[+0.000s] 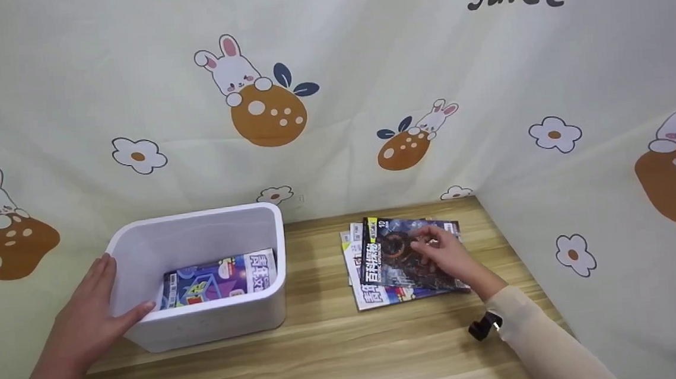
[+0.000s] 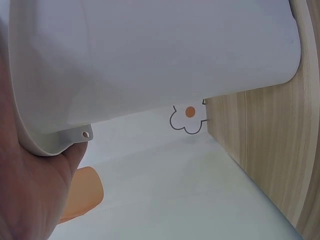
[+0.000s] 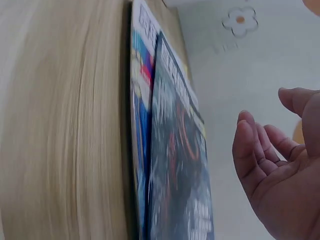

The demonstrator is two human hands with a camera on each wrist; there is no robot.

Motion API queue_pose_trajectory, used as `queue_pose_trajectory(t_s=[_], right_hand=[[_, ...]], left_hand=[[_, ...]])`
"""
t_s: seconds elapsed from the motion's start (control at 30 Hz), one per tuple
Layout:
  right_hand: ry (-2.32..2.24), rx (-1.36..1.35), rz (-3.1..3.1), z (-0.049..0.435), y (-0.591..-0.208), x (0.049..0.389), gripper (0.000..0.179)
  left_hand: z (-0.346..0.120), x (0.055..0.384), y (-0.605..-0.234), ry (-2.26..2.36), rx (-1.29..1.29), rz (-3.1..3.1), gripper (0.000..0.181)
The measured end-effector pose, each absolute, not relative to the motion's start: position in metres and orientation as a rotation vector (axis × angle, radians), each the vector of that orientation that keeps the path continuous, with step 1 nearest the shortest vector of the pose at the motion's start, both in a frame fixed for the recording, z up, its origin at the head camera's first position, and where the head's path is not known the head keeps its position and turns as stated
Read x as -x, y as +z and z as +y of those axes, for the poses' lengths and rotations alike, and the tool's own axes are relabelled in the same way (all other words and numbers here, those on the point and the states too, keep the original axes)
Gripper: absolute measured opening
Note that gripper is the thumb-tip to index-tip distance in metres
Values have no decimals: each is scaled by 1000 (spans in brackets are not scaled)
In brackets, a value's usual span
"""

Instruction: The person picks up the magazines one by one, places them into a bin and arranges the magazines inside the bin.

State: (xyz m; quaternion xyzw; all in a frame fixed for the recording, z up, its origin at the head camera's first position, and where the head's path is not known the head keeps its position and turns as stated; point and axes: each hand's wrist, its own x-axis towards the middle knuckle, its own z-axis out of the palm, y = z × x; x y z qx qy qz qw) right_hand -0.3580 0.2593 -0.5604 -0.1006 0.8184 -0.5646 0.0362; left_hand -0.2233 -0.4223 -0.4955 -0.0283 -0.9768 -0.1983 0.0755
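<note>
A white plastic bin (image 1: 216,323) stands on the left of the table. My left hand (image 1: 88,320) holds its left rim, the thumb along the near corner; in the left wrist view, part of the hand (image 2: 30,185) wraps below the lip. Inside the bin lies a purple-blue magazine (image 1: 205,285). On the right is a loose stack of magazines, topped by a dark-covered magazine (image 1: 399,262) with a yellow tag. Over this cover hovers my right hand (image 1: 447,256), fingers loosely bent with nothing between them; the right wrist view shows it apart from the cover.
The wood-grain table (image 1: 326,357) carries both bin and stack. Pale cloth (image 1: 340,46) printed with rabbits and flowers hangs behind the table and along its right side. A bluish-white magazine (image 1: 375,297) sticks out under the dark one.
</note>
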Motion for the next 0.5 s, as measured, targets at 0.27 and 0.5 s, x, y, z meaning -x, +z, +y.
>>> queue_pose_trajectory(t_s=[0.27, 0.5], right_hand=[[-1766, 145, 2630, 305, -571, 363, 38], [-1604, 53, 2772, 333, -583, 363, 51]], left_hand=[[-422, 223, -496, -595, 77, -2933, 125], [-421, 223, -495, -597, 84, -2935, 125]])
